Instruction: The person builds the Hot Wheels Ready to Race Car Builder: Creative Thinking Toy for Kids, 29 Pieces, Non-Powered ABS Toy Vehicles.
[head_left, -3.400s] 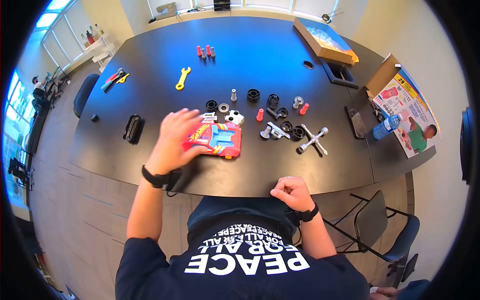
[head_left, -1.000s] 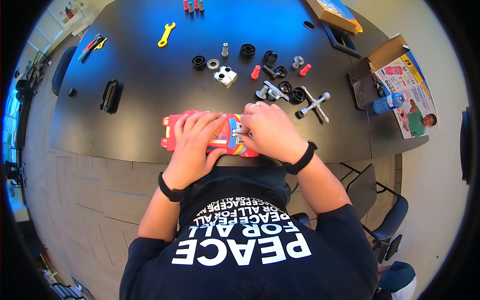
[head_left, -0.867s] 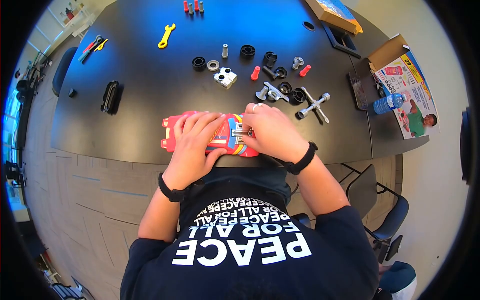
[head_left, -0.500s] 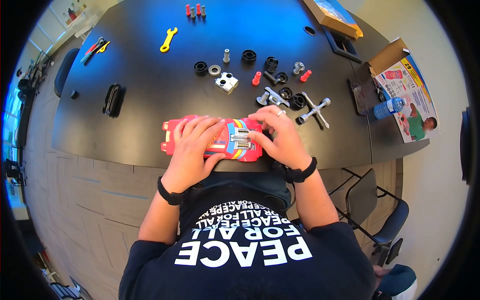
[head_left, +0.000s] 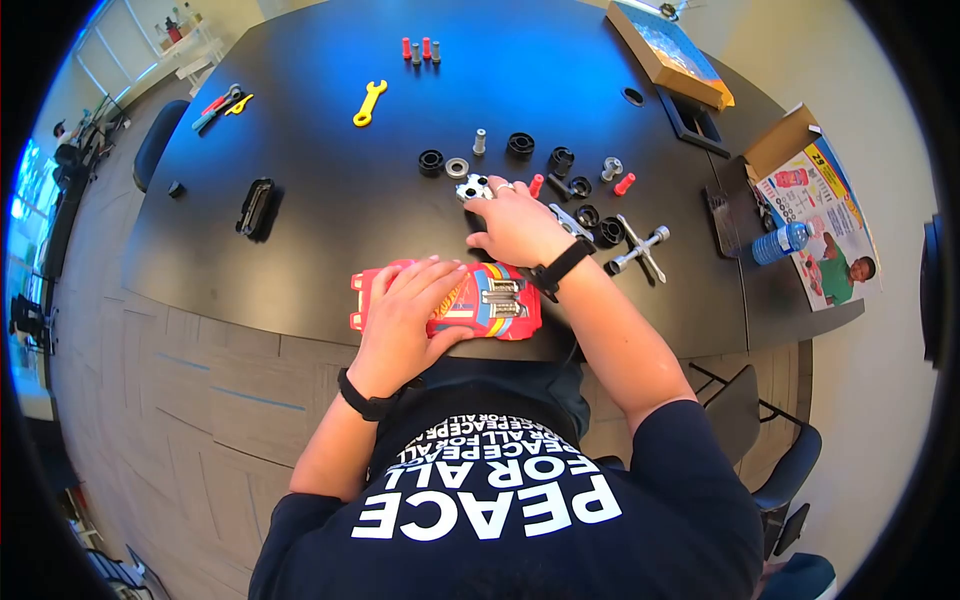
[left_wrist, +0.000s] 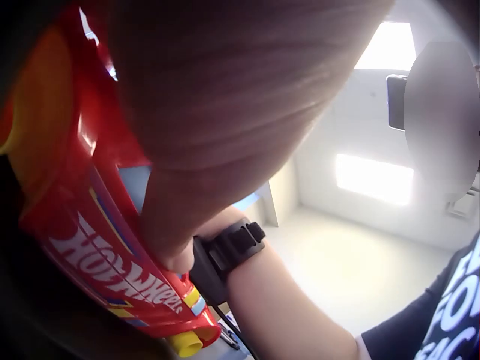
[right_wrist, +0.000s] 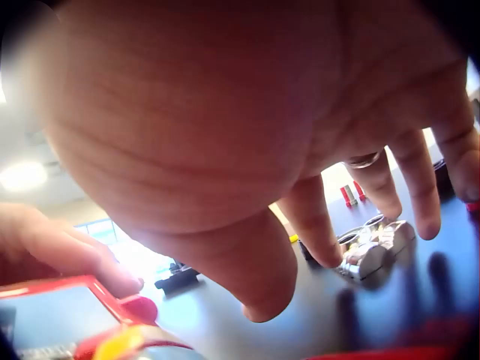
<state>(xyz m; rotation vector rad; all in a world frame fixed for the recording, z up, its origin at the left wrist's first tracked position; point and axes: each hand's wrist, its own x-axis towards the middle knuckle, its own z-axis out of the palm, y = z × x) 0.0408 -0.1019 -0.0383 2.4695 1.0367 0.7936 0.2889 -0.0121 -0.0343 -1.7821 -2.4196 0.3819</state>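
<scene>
The red toy car (head_left: 465, 318) lies near the table's front edge. My left hand (head_left: 405, 315) grips it from above, fingers over its top and thumb along the near side. The left wrist view shows that thumb against the car's lettered side (left_wrist: 120, 262). A ribbed silver insert (head_left: 503, 298) sits in the car's right end. Beyond the car, my right hand (head_left: 520, 222) reaches over a silver engine block (head_left: 473, 188) with round black holes. In the right wrist view its fingers hang spread around the block (right_wrist: 375, 247), index fingertip at its edge and thumb apart.
Black wheels (head_left: 519, 146), red bolts (head_left: 625, 184) and a silver cross wrench (head_left: 640, 248) lie around the right hand. Farther off are a yellow wrench (head_left: 370, 104) and several upright bolts (head_left: 416, 52). At right stand a water bottle (head_left: 780, 243) and a printed box (head_left: 820, 220).
My right hand has left the silver insert at the car's right end and moved forward to the engine block. Since the oldest frame, the left hand has taken hold of the car, now turned and nearer.
</scene>
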